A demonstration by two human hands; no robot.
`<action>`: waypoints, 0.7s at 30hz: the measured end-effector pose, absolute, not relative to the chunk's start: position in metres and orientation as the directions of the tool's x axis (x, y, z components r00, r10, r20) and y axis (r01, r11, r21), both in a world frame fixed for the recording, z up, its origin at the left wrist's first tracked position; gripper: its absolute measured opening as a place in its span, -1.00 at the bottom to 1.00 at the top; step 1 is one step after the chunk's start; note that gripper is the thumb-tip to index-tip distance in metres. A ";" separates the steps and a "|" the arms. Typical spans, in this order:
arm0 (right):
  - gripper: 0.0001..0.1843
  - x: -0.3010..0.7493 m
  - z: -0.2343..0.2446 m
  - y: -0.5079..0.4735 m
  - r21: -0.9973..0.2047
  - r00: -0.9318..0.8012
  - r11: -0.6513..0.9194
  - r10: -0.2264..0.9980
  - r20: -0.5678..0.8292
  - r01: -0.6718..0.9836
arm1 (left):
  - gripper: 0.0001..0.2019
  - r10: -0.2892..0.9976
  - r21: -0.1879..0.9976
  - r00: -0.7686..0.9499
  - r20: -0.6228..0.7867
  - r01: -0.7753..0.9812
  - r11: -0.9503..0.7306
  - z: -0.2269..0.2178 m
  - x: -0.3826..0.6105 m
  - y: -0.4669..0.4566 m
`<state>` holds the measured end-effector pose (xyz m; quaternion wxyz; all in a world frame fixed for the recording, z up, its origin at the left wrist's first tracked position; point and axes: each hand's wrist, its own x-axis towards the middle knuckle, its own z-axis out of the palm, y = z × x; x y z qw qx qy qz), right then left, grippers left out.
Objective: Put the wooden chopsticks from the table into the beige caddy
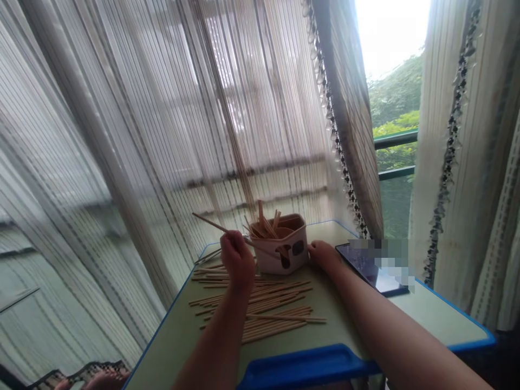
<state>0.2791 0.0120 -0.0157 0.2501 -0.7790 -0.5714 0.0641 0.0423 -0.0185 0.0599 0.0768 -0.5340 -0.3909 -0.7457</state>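
Note:
My left hand (236, 259) is closed around a wooden chopstick (207, 221) whose one end sticks out up and to the left. Its other part seems to run right across the front of a pale chopstick holder (266, 264). Several chopsticks (262, 216) stand tilted inside that holder, which has dark rounded openings in its front wall. At the holder's right side, my right hand (324, 257) rests with curled fingers against its edge, partly out of sight. Beneath and beside my left forearm lie many loose chopsticks (280, 295), spread roughly side by side.
The small pale green table (333, 325) has a blue rim and a blue tray-like groove (303, 365) at its near edge. A dark tablet or phone (368, 271) lies right of my right hand. Sheer striped curtains (162, 108) hang close behind the table.

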 end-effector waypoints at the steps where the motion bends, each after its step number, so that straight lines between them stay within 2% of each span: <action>1: -0.58 0.279 -0.016 0.012 -0.462 0.338 -0.221 0.922 0.188 0.859 | -0.83 0.318 0.518 -0.431 0.845 0.506 -0.690 0.059 0.043 -0.018; 6: -0.60 0.279 -0.015 0.012 -0.451 0.333 -0.220 0.924 0.186 0.865 | -0.81 0.400 0.586 -0.449 0.799 0.430 -0.687 0.059 0.043 -0.016; 11: -0.57 0.279 -0.015 0.012 -0.437 0.327 -0.225 0.929 0.174 0.871 | -0.81 0.433 0.574 -0.396 0.810 0.386 -0.722 0.061 0.046 -0.021; 21: -0.57 0.280 -0.018 0.016 -0.436 0.328 -0.223 0.927 0.184 0.872 | -0.82 0.461 0.570 -0.396 0.794 0.223 -0.791 0.065 0.053 -0.026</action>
